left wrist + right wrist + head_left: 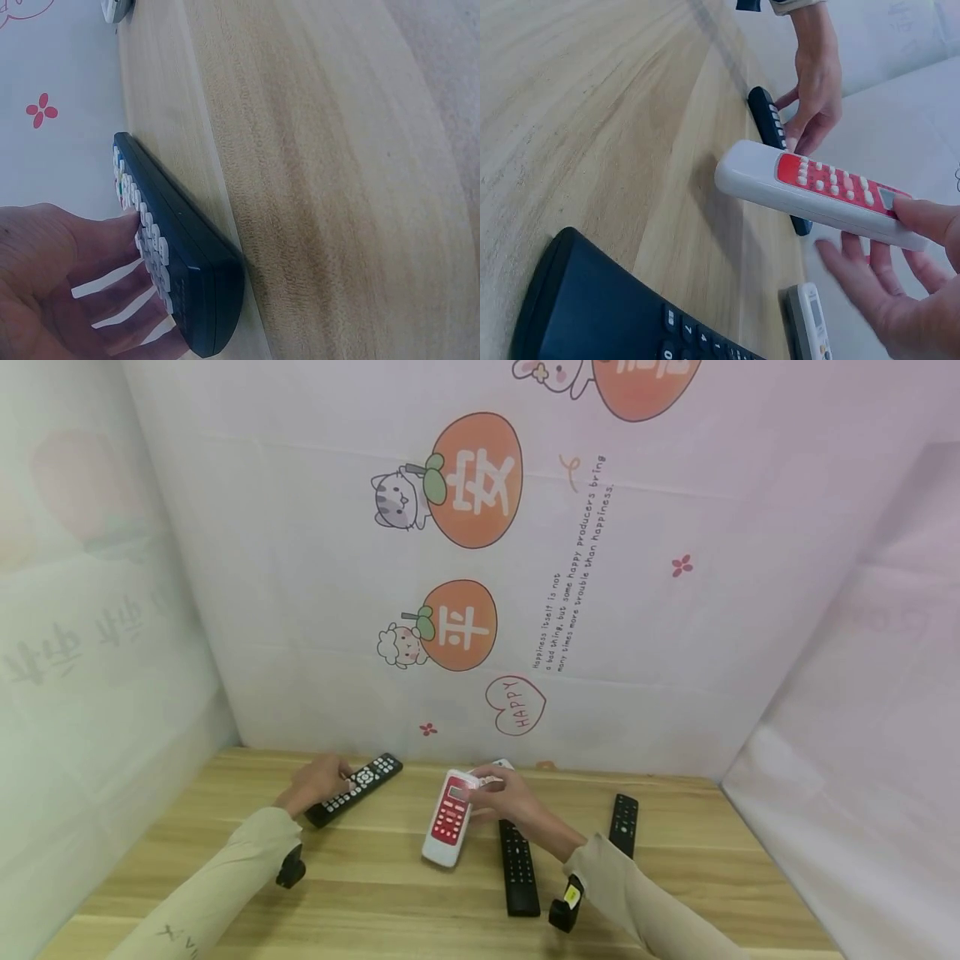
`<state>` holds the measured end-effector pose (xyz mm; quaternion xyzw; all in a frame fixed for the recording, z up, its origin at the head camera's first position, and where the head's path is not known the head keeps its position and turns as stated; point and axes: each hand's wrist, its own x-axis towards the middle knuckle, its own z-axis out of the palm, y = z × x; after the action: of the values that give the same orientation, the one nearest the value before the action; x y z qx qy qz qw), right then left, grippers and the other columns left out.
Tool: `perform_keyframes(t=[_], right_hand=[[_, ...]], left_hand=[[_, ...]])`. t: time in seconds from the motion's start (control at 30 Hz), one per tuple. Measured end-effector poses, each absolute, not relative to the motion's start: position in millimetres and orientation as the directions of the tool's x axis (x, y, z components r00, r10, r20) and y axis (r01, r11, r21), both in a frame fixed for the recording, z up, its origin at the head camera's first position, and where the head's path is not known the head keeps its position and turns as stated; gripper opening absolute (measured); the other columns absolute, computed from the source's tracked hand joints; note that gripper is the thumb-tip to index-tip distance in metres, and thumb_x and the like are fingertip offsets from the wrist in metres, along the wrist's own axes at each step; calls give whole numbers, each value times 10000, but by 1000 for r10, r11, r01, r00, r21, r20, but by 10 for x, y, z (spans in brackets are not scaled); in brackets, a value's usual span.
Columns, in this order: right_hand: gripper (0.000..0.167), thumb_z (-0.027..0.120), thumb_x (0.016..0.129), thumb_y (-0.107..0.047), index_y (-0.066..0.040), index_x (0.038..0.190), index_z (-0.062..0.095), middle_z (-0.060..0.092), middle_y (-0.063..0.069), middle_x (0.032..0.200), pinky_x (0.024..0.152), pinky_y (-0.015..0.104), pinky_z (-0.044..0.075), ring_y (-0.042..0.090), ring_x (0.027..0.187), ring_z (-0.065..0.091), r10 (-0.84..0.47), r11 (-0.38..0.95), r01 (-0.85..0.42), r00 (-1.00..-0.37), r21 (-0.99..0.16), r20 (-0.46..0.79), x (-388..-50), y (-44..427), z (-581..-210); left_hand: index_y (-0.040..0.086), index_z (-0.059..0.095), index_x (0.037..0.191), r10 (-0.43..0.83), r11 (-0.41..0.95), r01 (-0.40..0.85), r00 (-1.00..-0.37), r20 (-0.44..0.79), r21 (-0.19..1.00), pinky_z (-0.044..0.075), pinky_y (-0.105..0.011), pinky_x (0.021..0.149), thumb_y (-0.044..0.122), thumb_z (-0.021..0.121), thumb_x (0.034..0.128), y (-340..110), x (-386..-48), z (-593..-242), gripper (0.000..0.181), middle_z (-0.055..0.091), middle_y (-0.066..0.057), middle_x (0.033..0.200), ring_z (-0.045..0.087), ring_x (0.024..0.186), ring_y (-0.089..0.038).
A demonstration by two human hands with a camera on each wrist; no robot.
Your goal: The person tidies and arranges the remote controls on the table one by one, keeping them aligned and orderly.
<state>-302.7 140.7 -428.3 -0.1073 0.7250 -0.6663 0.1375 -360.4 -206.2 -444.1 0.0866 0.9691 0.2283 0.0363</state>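
2 hands (321,777) (510,795), 1 remote (367,778) (447,822) touching each

"HAPPY" on heart (516,705), "7" on blk remote (604,307)

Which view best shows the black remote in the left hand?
Left wrist: the black remote appears largest there, its side unobstructed. Head shows it smaller, partly covered by the left hand; right wrist, partly behind the red-and-white remote.
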Motion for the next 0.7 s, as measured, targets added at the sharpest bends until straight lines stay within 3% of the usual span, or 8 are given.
perform_keyframes(t=[0.2,0.47,0.7], right_hand=[[421,696,968,-51,64,1320,496,681,222,1147,946,620,568,263,941,733,-347,31,-19,-938,-999,7,-3036,1495,-4256],[387,745,967,-108,17,1284,561,700,191,1071,846,577,611,271,890,743,-359,191,-16,-932,-981,-55,-2961,1547,-4233],[370,732,966,-67,82,1265,573,670,193,1036,800,566,625,259,755,722,-338,254,26,-934,-967,-114,-2895,1549,-4314]], left_hand=[[-81,715,1187,188,882,158,-982,-23,443,545,-586,894,116,694,953,-2049,-3599,-4420,306,730,-257,1151,695,987,-350],[-73,722,1176,194,883,165,-981,-23,439,549,-587,892,120,696,954,-2047,-3615,-4391,295,730,-254,1162,696,993,-350],[-71,724,1167,193,881,162,-981,-26,445,546,-585,895,110,694,942,-2051,-3576,-4399,290,734,-246,1142,693,982,-351]])
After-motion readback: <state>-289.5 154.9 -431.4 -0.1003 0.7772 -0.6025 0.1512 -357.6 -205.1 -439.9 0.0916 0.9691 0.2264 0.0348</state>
